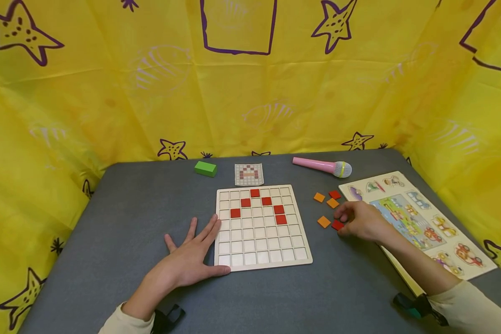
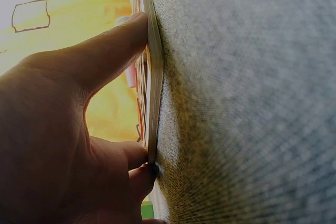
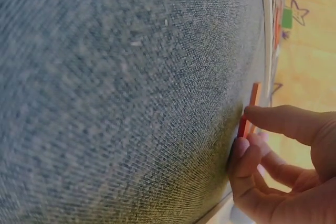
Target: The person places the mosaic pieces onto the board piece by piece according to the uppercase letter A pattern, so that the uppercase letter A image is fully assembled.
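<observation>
A white gridded board (image 1: 254, 236) lies on the grey table, with several red tiles (image 1: 245, 202) set in its upper squares. My left hand (image 1: 188, 262) is spread along the board's left side, fingertips and thumb touching its edge. To the right of the board, my right hand (image 1: 361, 220) pinches a red tile (image 3: 243, 127) by its edges between thumb and finger, close over the table. Beside it lie three orange tiles (image 1: 324, 221) and another red tile (image 1: 335, 194).
Behind the board lies a small pattern card (image 1: 237, 175), with a green block (image 1: 205, 169) to its left and a pink toy microphone (image 1: 317, 164) to its right. A picture puzzle board (image 1: 409, 197) lies under my right forearm. Yellow patterned cloth (image 1: 250, 93) encloses the table's back and sides.
</observation>
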The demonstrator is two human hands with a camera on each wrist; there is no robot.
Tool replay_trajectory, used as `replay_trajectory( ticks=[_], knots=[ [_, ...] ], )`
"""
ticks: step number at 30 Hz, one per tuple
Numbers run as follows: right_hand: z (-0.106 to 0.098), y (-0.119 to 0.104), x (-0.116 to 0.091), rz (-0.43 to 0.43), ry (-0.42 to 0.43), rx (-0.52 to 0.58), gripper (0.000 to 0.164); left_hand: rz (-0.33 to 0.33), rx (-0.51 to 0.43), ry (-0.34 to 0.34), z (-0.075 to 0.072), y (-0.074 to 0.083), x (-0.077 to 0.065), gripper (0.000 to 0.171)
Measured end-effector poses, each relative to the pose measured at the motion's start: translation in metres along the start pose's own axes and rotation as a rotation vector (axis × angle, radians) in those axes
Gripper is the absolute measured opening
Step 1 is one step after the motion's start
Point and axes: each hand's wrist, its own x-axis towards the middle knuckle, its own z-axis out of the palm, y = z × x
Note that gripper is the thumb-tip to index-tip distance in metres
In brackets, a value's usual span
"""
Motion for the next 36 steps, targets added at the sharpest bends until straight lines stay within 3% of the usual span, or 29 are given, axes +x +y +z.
replay_trajectory(
  ticks=[17, 36],
  knots=[
    [0.0021, 0.0012, -0.0011, -0.026, 0.023, 0.003, 0.027, -0.004, -0.004, -0.003, 0.0001, 0.0000, -0.0004, 0.121],
    [-0.0005, 0.0018, -0.0034, -0.040, 0.036, 0.055, 0.029, -0.005, -0.005, -0.003, -0.0003, -0.0003, -0.0010, 0.120]
  ],
)
